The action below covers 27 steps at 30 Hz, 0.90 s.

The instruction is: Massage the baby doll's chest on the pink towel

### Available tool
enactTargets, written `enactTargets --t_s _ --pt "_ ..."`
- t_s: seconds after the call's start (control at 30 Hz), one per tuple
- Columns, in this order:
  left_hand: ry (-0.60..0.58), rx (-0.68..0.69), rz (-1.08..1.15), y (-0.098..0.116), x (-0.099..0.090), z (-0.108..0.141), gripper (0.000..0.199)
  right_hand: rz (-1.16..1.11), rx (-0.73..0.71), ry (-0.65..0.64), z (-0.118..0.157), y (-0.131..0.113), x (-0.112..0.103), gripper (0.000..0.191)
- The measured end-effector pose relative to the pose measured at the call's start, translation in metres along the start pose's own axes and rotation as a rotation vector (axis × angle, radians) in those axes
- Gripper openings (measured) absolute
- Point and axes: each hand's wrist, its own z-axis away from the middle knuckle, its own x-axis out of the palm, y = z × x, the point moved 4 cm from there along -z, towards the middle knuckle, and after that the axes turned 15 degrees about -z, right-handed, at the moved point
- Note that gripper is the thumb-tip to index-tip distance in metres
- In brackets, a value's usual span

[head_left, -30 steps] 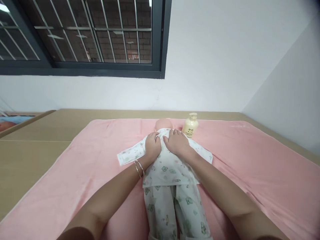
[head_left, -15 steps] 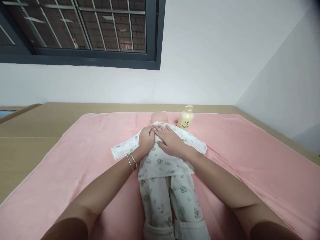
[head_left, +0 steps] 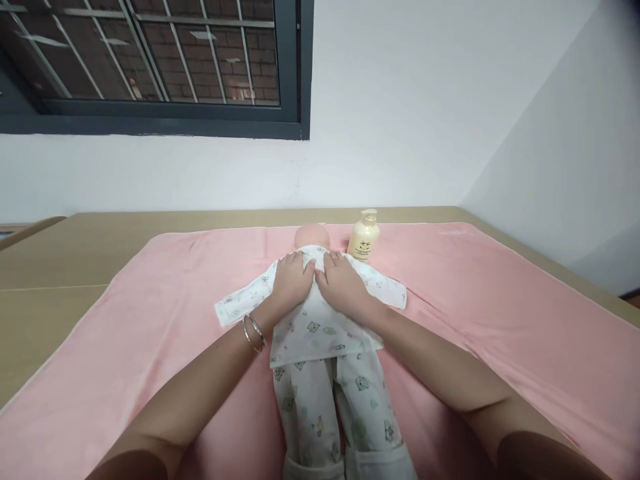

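A baby doll (head_left: 327, 333) lies stretched out in front of me, dressed in a white top and trousers with small green prints. Its bald head (head_left: 312, 236) points away from me and both sleeves spread sideways. My left hand (head_left: 293, 279) rests flat on the left side of the doll's upper body, two bangles (head_left: 254, 333) on that wrist. On the right side of the upper body lies my right hand (head_left: 342, 281), palm down, fingers extended. The two thumbs nearly meet at the middle. Neither hand grips anything.
A pale yellow pump-type bottle (head_left: 364, 237) stands just right of the doll's head. Under the doll spreads a pink blanket (head_left: 500, 313) on a tan surface (head_left: 60, 260). Behind are a white wall (head_left: 390, 107) and a dark-framed barred window (head_left: 200, 120).
My left hand has gone from fingers bunched near the doll's neck to lying flat. My right hand has shifted slightly right, off the middle. The view has turned a little.
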Motion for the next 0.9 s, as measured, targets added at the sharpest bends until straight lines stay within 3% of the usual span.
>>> enactTargets --t_s 0.2,0.43,0.7,0.8,0.9 --pt "-0.005 0.017 -0.033 -0.004 0.005 -0.003 0.036 -0.1 -0.046 -0.101 0.003 -0.002 -0.012 0.056" --pt "0.133 0.108 -0.163 0.022 0.003 0.027 0.044 -0.127 0.028 -0.104 -0.023 0.025 -0.013 0.066" --pt "-0.085 -0.062 0.057 -0.008 -0.001 -0.005 0.033 0.038 -0.084 -0.083 0.005 -0.004 -0.007 0.057" --pt "-0.034 -0.035 -0.034 -0.004 0.0 0.0 0.037 -0.095 -0.042 -0.137 -0.002 0.004 -0.012 0.052" --pt "0.074 0.018 -0.178 0.007 -0.001 0.013 0.039 -0.183 0.033 -0.16 -0.017 0.021 -0.016 0.066"
